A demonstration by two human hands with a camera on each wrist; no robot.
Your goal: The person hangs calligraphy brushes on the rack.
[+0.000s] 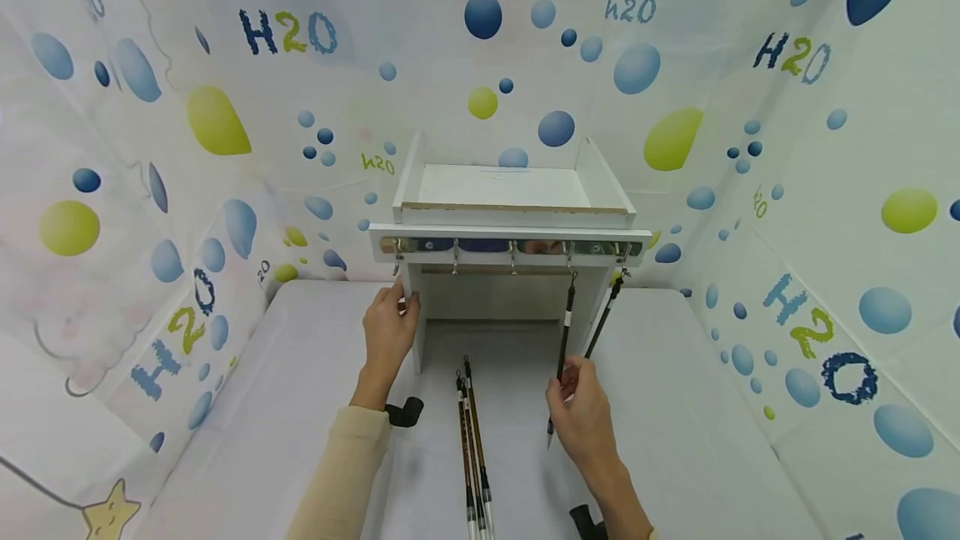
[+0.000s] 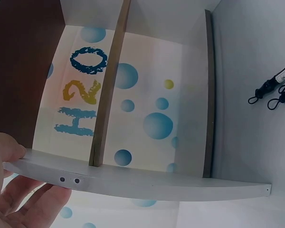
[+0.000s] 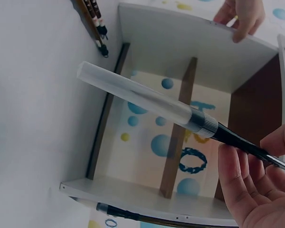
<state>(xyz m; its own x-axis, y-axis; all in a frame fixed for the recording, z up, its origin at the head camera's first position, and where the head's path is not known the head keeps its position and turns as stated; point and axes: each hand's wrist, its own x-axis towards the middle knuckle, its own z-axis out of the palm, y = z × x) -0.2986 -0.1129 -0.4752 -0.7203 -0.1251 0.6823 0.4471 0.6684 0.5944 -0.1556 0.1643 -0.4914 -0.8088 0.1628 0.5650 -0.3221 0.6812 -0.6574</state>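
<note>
Right hand [image 1: 582, 408] pinches a brush [image 1: 567, 319], left hand [image 1: 390, 322] grips the rack [image 1: 512, 232] — a tug could leave the brush unhooked

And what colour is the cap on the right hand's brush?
The cap is whitish and translucent; it shows best in the right wrist view.

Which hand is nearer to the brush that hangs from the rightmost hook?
Right. The right hand holds the neighbouring brush, close to the lower part of the rightmost brush. The left hand is farther away, holding the opposite side panel.
</note>
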